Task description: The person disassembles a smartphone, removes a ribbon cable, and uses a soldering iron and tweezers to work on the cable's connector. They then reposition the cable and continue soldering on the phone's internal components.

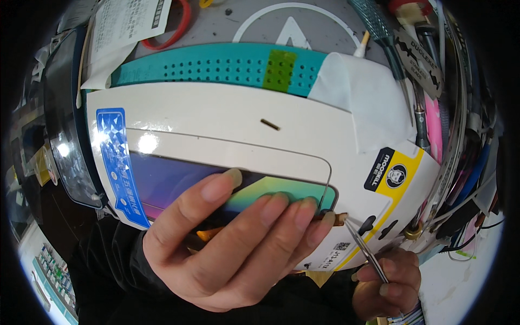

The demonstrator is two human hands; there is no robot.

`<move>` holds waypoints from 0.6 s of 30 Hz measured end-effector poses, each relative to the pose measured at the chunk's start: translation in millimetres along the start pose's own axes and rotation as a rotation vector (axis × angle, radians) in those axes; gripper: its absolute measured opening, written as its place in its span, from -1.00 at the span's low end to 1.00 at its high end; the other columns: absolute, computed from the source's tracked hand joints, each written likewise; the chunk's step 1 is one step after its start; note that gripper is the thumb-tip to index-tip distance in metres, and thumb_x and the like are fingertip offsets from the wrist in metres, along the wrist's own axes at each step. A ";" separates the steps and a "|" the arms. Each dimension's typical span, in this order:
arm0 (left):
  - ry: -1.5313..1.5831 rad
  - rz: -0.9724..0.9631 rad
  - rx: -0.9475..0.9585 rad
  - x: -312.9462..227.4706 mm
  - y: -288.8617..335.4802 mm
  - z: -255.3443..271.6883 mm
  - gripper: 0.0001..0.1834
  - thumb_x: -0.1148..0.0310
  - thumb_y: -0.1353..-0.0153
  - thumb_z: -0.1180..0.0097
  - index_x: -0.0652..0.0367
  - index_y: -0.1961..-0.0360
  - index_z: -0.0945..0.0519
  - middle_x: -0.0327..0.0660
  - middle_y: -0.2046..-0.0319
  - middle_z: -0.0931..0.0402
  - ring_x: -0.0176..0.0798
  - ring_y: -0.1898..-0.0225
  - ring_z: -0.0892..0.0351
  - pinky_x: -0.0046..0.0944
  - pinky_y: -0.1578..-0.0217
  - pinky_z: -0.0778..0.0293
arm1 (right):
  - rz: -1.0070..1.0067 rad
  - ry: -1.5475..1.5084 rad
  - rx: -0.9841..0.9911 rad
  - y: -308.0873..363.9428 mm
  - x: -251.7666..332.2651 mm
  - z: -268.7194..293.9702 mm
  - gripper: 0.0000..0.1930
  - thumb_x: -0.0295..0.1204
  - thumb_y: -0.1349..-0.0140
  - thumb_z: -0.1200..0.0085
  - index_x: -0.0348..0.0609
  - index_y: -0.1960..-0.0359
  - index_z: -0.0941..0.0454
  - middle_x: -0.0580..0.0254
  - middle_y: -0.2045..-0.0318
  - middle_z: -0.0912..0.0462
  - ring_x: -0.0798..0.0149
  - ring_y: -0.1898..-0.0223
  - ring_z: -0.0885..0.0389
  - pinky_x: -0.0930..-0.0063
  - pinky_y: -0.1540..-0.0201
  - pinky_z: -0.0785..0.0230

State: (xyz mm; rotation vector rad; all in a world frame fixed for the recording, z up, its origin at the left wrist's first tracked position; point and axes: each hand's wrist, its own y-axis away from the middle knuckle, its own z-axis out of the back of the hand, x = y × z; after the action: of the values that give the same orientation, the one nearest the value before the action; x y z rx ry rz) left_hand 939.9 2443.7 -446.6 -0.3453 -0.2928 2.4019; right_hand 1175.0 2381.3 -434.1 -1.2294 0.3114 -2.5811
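My left hand (pixel 233 249) lies over a white printed package (pixel 206 108) with a phone-like picture on it. Its fingers are pressed close together on a thin orange-brown strip, like a flex cable (pixel 208 234). The strip's middle is hidden under the fingers, while its brownish end pokes out past the little finger. My right hand (pixel 391 284), at the lower right, pinches metal tweezers (pixel 369 254). Their tips are at that protruding end; whether they grip it I cannot tell. A small dark bar-shaped piece (pixel 270 124) rests on the package above my left hand.
Behind the package lie a teal perforated mat (pixel 216 70) and a white cloth (pixel 360 97). Tools crowd the right side, among them a knurled-handled pointed tool (pixel 374 24) and a razor blade (pixel 420 62). A dark glossy panel (pixel 70 119) stands left. Red tape (pixel 176 32) lies at the back.
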 end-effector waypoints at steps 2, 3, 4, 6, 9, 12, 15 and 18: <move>0.002 -0.004 -0.001 0.4 0.3 0.2 -0.50 0.11 0.03 -0.45 -0.33 -0.01 -0.62 -0.53 0.04 -0.49 -0.42 -0.15 -0.41 -0.12 -0.23 -0.45 | 0.120 -0.202 -0.091 -2.8 -9.1 -3.3 -0.77 -0.33 -0.41 0.20 -0.24 0.25 -0.39 -0.08 0.32 -0.62 0.26 0.60 -0.59 0.49 0.57 -0.40; 0.002 -0.012 -0.011 1.2 0.6 -0.6 -0.50 0.11 0.03 -0.45 -0.33 -0.01 -0.62 -0.53 0.04 -0.49 -0.42 -0.14 -0.41 -0.12 -0.23 -0.45 | 0.183 -0.304 -0.136 -4.0 -12.1 -4.3 -0.79 -0.41 -0.35 0.10 -0.36 0.32 -0.43 -0.23 0.37 -0.66 0.16 0.60 -0.67 0.45 0.59 -0.46; 0.014 -0.015 -0.014 1.1 0.7 -0.8 -0.50 0.11 0.03 -0.45 -0.33 0.00 -0.63 -0.53 0.04 -0.49 -0.42 -0.14 -0.41 -0.12 -0.23 -0.46 | 0.190 -0.286 -0.137 -4.8 -13.9 -5.0 -0.79 -0.41 -0.35 0.10 -0.35 0.32 -0.44 -0.23 0.37 -0.66 0.16 0.60 -0.67 0.45 0.59 -0.46; 0.003 -0.011 -0.013 0.5 0.5 -0.4 -0.51 0.12 0.03 -0.45 -0.32 0.00 -0.63 -0.53 0.05 -0.50 -0.42 -0.14 -0.42 -0.12 -0.23 -0.46 | 0.193 -0.251 -0.138 -5.8 -14.1 -5.2 -0.80 -0.41 -0.36 0.10 -0.35 0.31 -0.44 -0.21 0.37 -0.66 0.17 0.60 -0.66 0.46 0.59 -0.46; 0.014 -0.008 -0.011 0.6 0.1 -0.2 -0.52 0.13 0.03 -0.45 -0.32 0.01 -0.63 -0.53 0.05 -0.50 -0.42 -0.14 -0.42 -0.12 -0.23 -0.46 | 0.182 -0.287 -0.119 -5.4 -13.1 -4.4 -0.80 -0.41 -0.36 0.10 -0.33 0.31 -0.45 -0.20 0.38 -0.67 0.18 0.58 -0.67 0.47 0.58 -0.46; 0.002 -0.012 -0.015 0.1 -0.4 -0.6 -0.53 0.13 0.02 -0.44 -0.31 0.01 -0.64 -0.52 0.05 -0.51 -0.42 -0.13 -0.42 -0.11 -0.22 -0.47 | 0.150 -0.230 -0.143 -3.7 -12.2 -5.9 -0.79 -0.39 -0.37 0.11 -0.31 0.33 -0.45 -0.17 0.39 -0.67 0.20 0.58 -0.67 0.47 0.57 -0.46; 0.000 -0.021 -0.029 1.1 -0.6 -1.9 -0.54 0.11 0.00 -0.43 -0.30 0.01 -0.64 -0.52 0.05 -0.51 -0.42 -0.13 -0.43 -0.11 -0.21 -0.47 | 0.191 -0.275 -0.188 -4.0 -13.4 -7.3 -0.78 -0.39 -0.37 0.11 -0.31 0.35 -0.45 -0.16 0.40 -0.67 0.20 0.58 -0.66 0.47 0.56 -0.46; 0.001 -0.026 -0.033 1.9 -0.5 -2.1 -0.54 0.09 -0.01 -0.42 -0.30 0.01 -0.64 -0.52 0.05 -0.51 -0.42 -0.13 -0.43 -0.10 -0.21 -0.47 | 0.153 -0.261 -0.145 -5.4 -9.9 -5.3 -0.77 -0.37 -0.38 0.11 -0.30 0.35 -0.45 -0.13 0.41 -0.67 0.20 0.60 -0.64 0.47 0.57 -0.46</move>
State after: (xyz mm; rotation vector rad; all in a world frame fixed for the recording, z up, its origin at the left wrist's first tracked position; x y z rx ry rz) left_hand 939.5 2445.6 -448.7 -0.3549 -0.3346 2.3740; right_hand 1176.0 2390.0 -442.9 -1.5098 0.5219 -2.2705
